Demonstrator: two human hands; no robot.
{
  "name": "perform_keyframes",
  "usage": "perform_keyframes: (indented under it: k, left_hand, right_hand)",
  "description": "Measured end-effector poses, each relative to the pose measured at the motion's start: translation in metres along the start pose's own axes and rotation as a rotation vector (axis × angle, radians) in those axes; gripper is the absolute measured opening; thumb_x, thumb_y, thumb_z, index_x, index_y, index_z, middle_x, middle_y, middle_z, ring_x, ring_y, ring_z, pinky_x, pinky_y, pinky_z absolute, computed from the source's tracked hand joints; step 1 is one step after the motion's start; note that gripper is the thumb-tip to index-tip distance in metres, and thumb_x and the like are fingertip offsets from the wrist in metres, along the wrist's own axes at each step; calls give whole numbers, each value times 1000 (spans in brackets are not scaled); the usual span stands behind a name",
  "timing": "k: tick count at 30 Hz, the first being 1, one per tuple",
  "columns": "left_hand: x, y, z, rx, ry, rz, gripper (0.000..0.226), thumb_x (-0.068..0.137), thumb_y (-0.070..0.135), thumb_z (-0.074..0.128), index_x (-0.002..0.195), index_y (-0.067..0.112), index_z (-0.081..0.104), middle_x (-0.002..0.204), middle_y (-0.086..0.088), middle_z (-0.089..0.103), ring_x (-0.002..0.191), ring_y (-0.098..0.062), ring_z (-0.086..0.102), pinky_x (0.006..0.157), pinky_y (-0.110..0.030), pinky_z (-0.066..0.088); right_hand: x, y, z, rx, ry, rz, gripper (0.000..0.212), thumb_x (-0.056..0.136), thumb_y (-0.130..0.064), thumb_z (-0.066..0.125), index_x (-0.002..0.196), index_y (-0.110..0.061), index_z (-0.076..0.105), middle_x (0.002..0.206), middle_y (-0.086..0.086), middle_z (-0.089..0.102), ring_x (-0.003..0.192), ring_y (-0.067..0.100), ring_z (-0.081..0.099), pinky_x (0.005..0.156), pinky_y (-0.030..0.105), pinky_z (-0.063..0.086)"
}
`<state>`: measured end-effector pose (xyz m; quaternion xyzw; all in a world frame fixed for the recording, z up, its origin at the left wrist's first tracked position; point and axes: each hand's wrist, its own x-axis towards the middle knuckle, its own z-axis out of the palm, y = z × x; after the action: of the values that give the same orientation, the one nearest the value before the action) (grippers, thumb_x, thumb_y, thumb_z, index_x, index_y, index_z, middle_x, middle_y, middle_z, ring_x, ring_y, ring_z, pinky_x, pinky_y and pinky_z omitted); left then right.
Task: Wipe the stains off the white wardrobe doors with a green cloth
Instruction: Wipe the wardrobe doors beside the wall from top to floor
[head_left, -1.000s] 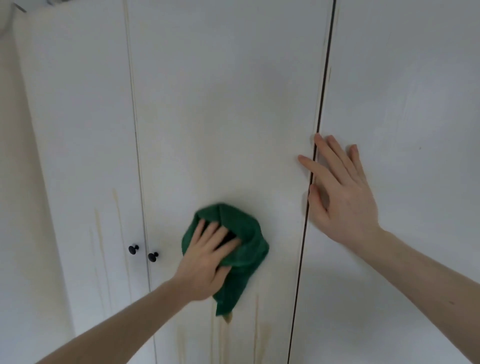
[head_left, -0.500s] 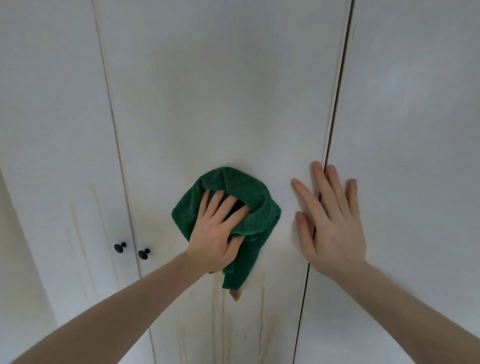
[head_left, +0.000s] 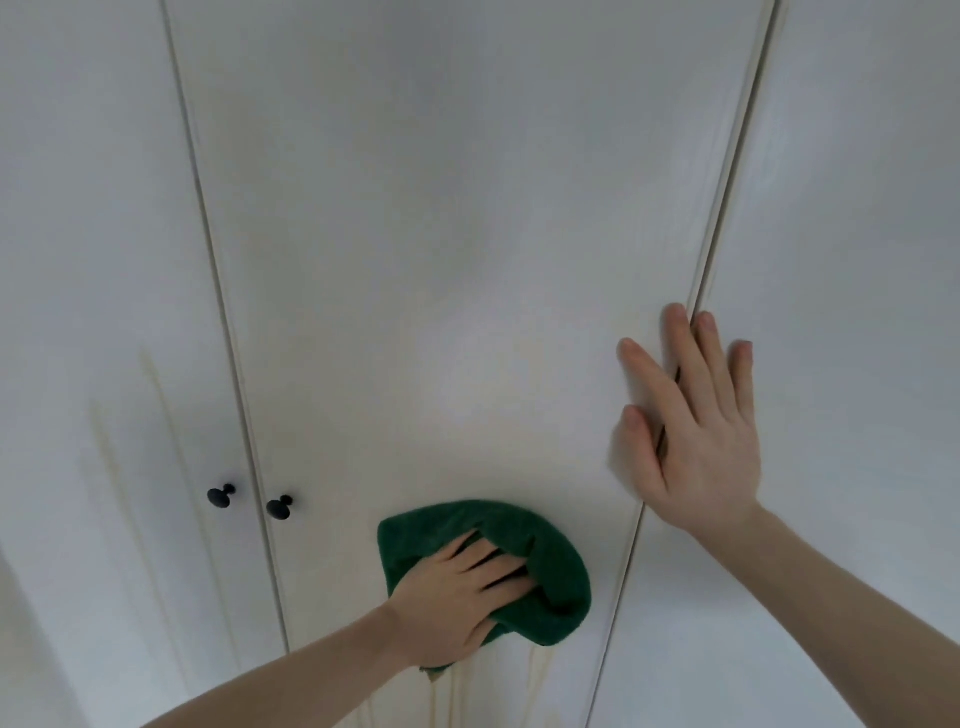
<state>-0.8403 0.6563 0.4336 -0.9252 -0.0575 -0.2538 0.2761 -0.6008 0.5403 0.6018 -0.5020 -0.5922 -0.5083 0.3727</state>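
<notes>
Green cloth (head_left: 558, 571) bunched low on the middle wardrobe door (head_left: 467, 260), pressed flat against it under the left hand (head_left: 457, 597), fingers spread and a little bent over the folds, the grip more a press than a clutch. Faint brownish drip stains (head_left: 535, 680) just below the cloth, more streaks (head_left: 111, 452) on the left door. Two black knobs (head_left: 249, 501) beside the left seam. Right hand (head_left: 696, 431) flat and open across the right seam, holding nothing

Left hand (head_left: 457, 597) pressing green cloth (head_left: 550, 566) on white wardrobe door (head_left: 441, 260), right hand (head_left: 696, 431) flat across seam
</notes>
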Motion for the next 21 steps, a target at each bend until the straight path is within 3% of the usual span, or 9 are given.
perform_keyframes:
  k: [5,11,15,21]
  left_hand:
    - [8,-9,-30,-78,111,-30,49,99,35,50,148,26,49,156,3,41,149,-27,33,130,-45,0]
    - [62,-63,-104,-158,381,-241,48,100,23,47,146,15,56,159,-12,44,153,-39,27,127,-62,8]
    - [83,-71,-110,-137,339,-233,51,98,25,51,148,16,56,159,-10,44,152,-39,30,127,-60,6]
    - [63,-47,-66,-73,267,-144,54,94,29,54,148,22,54,153,-3,51,146,-34,37,129,-52,6]
  right_hand:
    - [2,-11,-11,84,-95,96,56,94,-8,54,150,-5,49,165,24,30,156,42,22,126,62,9]
    - [-16,-33,-30,167,-187,208,60,100,-6,49,158,-5,36,171,17,17,160,35,13,128,61,8]
    - [-45,-41,-29,107,-241,318,63,101,-6,45,161,-5,28,173,14,11,161,31,7,129,58,5]
    - [-56,-38,-9,16,-226,315,67,100,-7,42,163,-7,21,173,11,2,161,32,1,129,53,-1]
